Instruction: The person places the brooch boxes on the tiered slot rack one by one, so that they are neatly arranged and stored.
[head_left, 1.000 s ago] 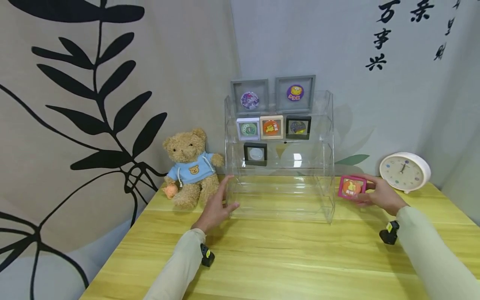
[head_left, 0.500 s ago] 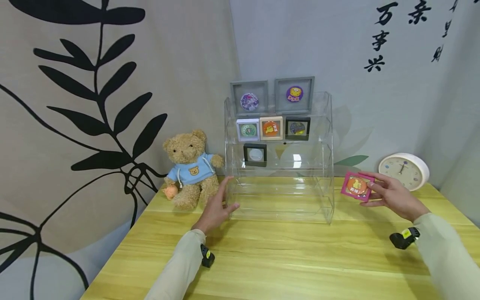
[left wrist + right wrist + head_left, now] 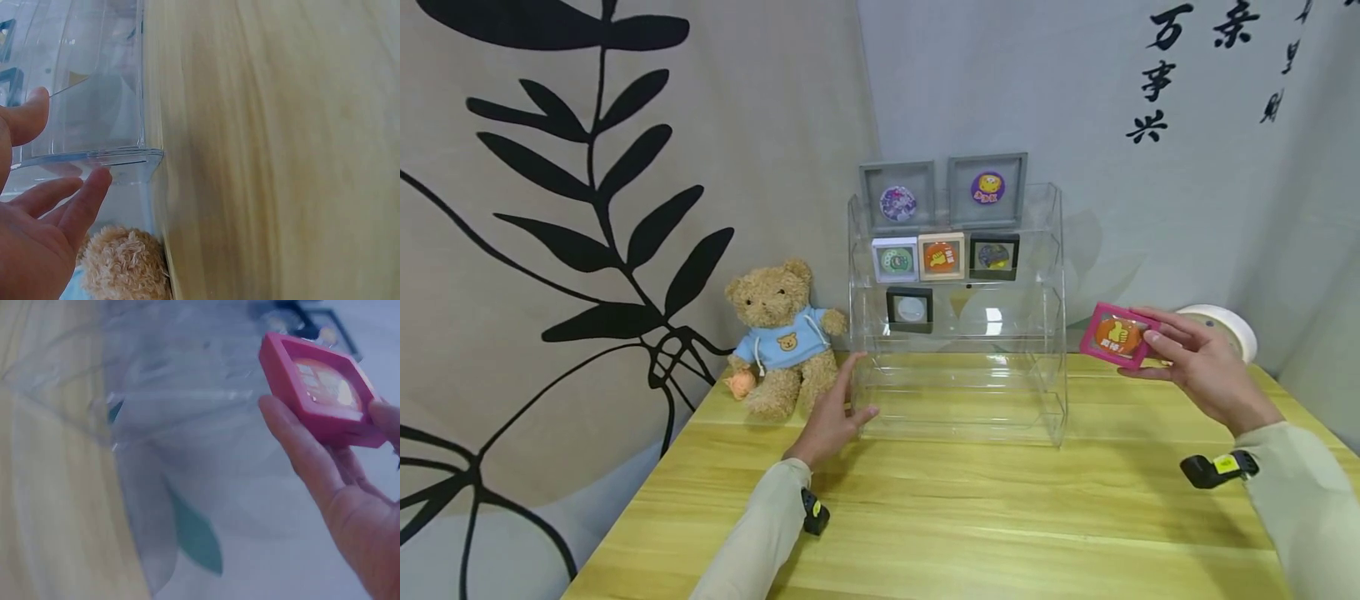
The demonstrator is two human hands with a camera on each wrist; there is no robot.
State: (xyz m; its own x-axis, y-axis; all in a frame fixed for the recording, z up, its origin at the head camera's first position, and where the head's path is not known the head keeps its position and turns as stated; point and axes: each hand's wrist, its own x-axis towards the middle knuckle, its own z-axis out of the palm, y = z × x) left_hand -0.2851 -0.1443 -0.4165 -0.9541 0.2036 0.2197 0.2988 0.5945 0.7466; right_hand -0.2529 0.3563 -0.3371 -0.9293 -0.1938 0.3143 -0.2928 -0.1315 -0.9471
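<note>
In the head view my right hand (image 3: 1213,367) pinches a small pink display frame (image 3: 1117,336) between thumb and fingers. The frame holds an orange round badge with a yellow thumbs-up, and it is raised above the table to the right of a clear acrylic tiered rack (image 3: 958,429). The right wrist view shows the pink frame (image 3: 322,390) tilted, the thumb on one edge and fingers beneath. My left hand (image 3: 831,421) is at the rack's lower left side, fingers extended. In the left wrist view the left hand's fingers (image 3: 90,200) lie along the side panel, with the thumb in front.
Two grey frames (image 3: 897,171) stand on the rack's top tier. Three smaller frames (image 3: 942,257) sit below, then a black frame (image 3: 911,309). A teddy bear (image 3: 782,333) sits left of the rack. A white clock (image 3: 1243,329) stands behind my right hand, partly hidden. Fabric hangs behind the table.
My right hand has lifted the pink frame up from low beside the rack and shifted slightly right, now covering much of the clock. The left hand has stayed in place.
</note>
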